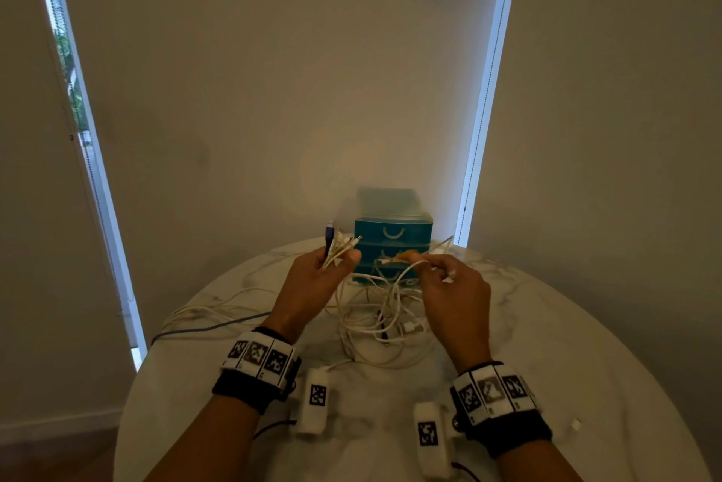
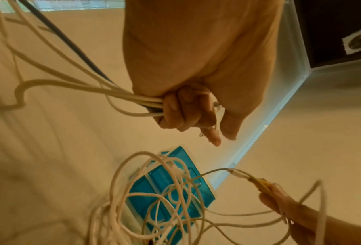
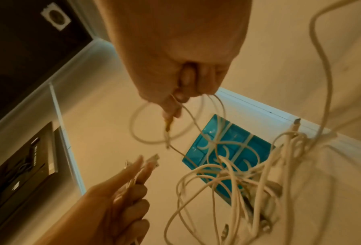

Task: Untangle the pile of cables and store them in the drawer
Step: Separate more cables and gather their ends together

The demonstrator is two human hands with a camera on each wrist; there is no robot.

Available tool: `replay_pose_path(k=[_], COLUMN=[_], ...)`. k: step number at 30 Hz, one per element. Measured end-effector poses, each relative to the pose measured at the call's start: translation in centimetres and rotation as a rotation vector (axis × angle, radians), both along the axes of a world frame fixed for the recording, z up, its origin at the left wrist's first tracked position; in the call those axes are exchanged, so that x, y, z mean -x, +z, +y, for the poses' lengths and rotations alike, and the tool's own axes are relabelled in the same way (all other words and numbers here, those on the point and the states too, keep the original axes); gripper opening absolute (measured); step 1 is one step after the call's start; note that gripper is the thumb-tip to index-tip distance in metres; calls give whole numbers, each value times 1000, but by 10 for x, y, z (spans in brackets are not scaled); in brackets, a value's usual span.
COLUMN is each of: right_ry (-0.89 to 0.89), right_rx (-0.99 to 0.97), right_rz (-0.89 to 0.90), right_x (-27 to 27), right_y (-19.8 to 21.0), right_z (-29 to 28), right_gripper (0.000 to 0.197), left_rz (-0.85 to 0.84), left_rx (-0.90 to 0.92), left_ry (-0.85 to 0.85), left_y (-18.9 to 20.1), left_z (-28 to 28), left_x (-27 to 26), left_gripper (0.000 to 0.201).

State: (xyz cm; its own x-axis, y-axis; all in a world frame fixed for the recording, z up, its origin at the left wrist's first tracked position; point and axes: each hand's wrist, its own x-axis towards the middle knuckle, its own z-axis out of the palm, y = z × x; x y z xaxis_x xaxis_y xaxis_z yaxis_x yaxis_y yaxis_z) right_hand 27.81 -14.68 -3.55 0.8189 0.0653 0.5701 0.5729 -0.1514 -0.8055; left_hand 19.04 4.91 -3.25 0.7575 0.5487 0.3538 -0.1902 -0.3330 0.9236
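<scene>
A tangle of white cables [image 1: 385, 319] lies on the round marble table [image 1: 566, 345] in front of a small teal drawer unit [image 1: 392, 235], whose drawers look closed. My left hand [image 1: 332, 266] grips a bundle of cable ends [image 1: 338, 243], among them one with a dark purple plug, held up left of the unit. In the left wrist view the fingers [image 2: 183, 109] curl round several white cords. My right hand [image 1: 437, 270] pinches one white cable at its yellowish plug [image 1: 406, 257], lifted above the tangle [image 3: 238, 179].
Loose white cords and a grey cable [image 1: 211, 325] trail over the table's left side. A small white piece [image 1: 575, 423] lies near the right edge. The wall stands close behind the drawer unit.
</scene>
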Motion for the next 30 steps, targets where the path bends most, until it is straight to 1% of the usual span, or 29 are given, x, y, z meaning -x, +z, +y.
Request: replay_pose_path(k=[2, 3, 4, 6, 8, 10, 11, 13, 14, 16, 18, 19, 20, 22, 23, 24, 26, 28, 29, 30], right_ry=[179, 265, 328, 389, 434, 479, 485, 478, 455, 360, 257, 210, 178, 199, 224, 243, 304, 349, 351, 353], right_rx=[-300, -383, -424, -453, -460, -427, -397, -321, -265, -131, -52, -60, -110, -303, -375, -399, -374, -338, -332, -333], right_rz=[181, 256, 305, 351, 348, 331, 325, 314, 304, 262, 215, 203, 212, 237, 233, 220, 192, 181, 177, 177], right_x=[3, 9, 15, 24, 30, 32, 31, 30, 29, 24, 19, 16, 15, 15, 15, 18, 24, 31, 33, 34], right_y=[1, 2, 2, 0, -2, -3, -5, -8, -8, -9, -11, -12, -11, -10, -10, -9, -7, -7, -8, -8], right_z=[3, 6, 11, 19, 23, 24, 24, 23, 23, 22, 21, 21, 21, 20, 20, 21, 24, 28, 29, 30], right_gripper=[8, 7, 9, 13, 17, 20, 20, 17, 15, 9, 5, 5, 6, 8, 9, 11, 12, 12, 13, 13], left_rz=[0, -6, -14, -21, -42, -73, -69, -20, 14, 39, 47, 54, 67, 114, 142, 163, 217, 252, 228, 159], left_rx=[64, 84, 96, 114, 162, 230, 256, 285, 298, 308, 263, 234, 212, 165, 135, 97, -33, -144, -110, 6], left_ry=[-70, -111, -143, -163, -133, -100, -77, -44, -32, -35, -23, -9, 3, 47, 58, 63, 98, 184, 187, 132], left_y=[6, 7, 8, 7, 6, 4, 1, -4, -5, -7, -5, -6, -8, -12, -14, -15, -16, -16, -14, -10], left_z=[-5, -9, -13, -19, -20, -20, -18, -15, -14, -11, -11, -10, -9, -6, -4, -3, -1, 0, 0, 0], left_x=[5, 6, 6, 6, 5, 3, 1, -3, -4, -4, -3, -4, -5, -7, -8, -8, -10, -12, -12, -13], left_gripper=[31, 32, 33, 35, 33, 25, 26, 39, 38, 23, 18, 18, 19, 25, 28, 30, 28, 26, 24, 25])
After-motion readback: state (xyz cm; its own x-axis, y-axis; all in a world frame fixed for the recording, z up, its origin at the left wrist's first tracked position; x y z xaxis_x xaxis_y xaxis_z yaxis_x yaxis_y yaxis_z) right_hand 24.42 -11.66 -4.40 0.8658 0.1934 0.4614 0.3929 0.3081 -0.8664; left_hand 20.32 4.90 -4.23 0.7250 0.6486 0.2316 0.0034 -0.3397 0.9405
